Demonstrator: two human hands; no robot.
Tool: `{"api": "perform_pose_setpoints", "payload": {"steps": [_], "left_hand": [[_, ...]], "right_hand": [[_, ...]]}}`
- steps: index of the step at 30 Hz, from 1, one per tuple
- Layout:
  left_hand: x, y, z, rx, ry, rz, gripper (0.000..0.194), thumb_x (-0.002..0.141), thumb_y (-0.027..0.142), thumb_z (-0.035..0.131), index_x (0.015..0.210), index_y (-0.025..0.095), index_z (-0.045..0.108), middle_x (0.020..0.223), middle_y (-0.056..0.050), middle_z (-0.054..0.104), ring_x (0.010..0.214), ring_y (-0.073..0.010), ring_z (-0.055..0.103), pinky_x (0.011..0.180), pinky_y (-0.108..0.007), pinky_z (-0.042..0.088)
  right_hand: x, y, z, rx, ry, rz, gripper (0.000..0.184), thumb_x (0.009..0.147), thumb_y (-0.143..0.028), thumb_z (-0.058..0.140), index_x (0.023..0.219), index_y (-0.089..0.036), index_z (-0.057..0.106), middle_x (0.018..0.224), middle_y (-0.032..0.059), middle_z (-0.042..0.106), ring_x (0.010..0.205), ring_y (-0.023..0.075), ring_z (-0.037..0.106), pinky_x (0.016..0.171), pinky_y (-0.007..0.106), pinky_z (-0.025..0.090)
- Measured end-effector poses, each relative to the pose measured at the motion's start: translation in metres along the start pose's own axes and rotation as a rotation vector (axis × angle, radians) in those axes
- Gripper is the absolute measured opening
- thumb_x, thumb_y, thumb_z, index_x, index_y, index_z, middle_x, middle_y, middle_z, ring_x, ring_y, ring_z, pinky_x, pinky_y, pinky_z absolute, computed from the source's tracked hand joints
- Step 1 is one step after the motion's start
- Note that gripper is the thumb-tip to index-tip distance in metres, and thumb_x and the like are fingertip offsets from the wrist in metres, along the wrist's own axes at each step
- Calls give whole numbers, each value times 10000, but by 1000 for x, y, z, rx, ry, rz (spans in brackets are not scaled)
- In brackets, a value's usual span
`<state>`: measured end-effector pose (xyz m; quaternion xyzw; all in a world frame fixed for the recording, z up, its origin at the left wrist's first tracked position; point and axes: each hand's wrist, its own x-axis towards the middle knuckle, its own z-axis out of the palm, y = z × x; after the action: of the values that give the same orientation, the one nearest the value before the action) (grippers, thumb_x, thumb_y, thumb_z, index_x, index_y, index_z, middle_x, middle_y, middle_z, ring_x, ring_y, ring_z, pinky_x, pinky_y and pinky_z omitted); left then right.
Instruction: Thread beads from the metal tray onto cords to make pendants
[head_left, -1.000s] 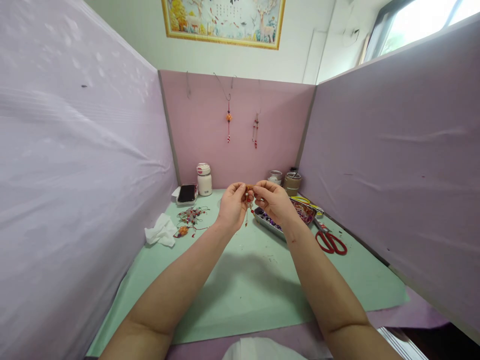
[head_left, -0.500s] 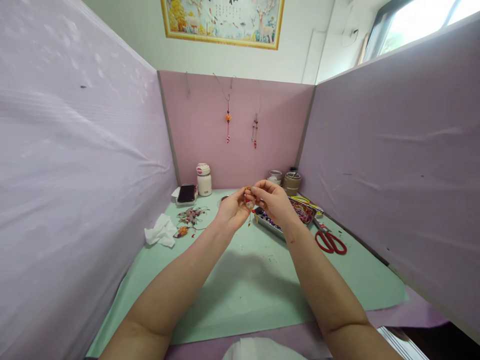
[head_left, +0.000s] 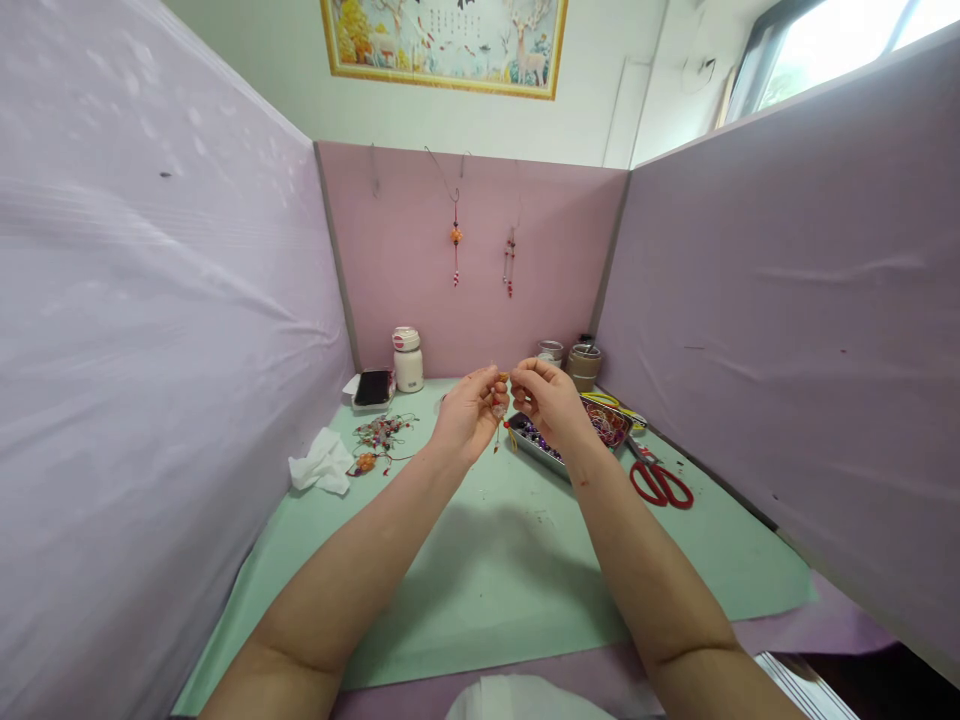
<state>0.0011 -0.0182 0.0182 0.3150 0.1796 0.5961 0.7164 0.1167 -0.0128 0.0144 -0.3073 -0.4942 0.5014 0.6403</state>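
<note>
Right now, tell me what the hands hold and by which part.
The left hand holds a beaded string by its orange upper part; whether the right hand grips any of it cannot be told.

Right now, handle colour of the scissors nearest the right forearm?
Red handles, best seen in the head view.

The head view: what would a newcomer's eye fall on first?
Probably the hands at the center: the left hand holds a small beaded charm above the green table, with the right hand close beside it. Then perhaps the red-handled scissors on the table's right side, and the orange-beaded ornament hanging before the pink panel.
</note>
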Motion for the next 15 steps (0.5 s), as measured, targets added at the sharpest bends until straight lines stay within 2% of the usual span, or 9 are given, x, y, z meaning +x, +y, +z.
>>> {"api": "perform_pose_setpoints", "payload": {"steps": [3, 6, 12, 15], "left_hand": [[0, -1, -2, 48, -37, 39, 264, 654, 87, 703, 823, 136, 506, 686, 8, 537, 584, -51, 494, 502, -172, 338], [-1, -3, -3, 103, -15, 71, 352, 606, 76, 734, 851, 147, 491, 679, 18, 533, 586, -55, 490, 527, -184, 334], [-2, -2, -2, 255, 33, 220, 414, 596, 152, 755, 902, 173, 477, 745, 12, 558, 632, -72, 518, 573, -216, 354], [-2, 0, -2, 272, 60, 235, 415, 595, 168, 753, 899, 177, 470, 775, 1, 563, 681, -92, 546, 580, -226, 364]], "right_hand": [[0, 1, 0, 5, -7, -7, 249, 601, -293, 723, 648, -189, 502, 550, -59, 438, 510, 61, 380, 447, 198, 269], [0, 1, 0, -3, -18, -15, 240, 610, -297, 713, 648, -190, 501, 548, -61, 434, 504, 60, 375, 451, 200, 276], [-1, -1, -1, -68, -11, -51, 236, 625, -317, 701, 656, -193, 503, 554, -58, 434, 506, 64, 380, 456, 210, 274], [-1, -2, -2, -114, -19, -69, 236, 631, -326, 699, 660, -190, 509, 556, -55, 444, 497, 63, 371, 459, 216, 275]]}}
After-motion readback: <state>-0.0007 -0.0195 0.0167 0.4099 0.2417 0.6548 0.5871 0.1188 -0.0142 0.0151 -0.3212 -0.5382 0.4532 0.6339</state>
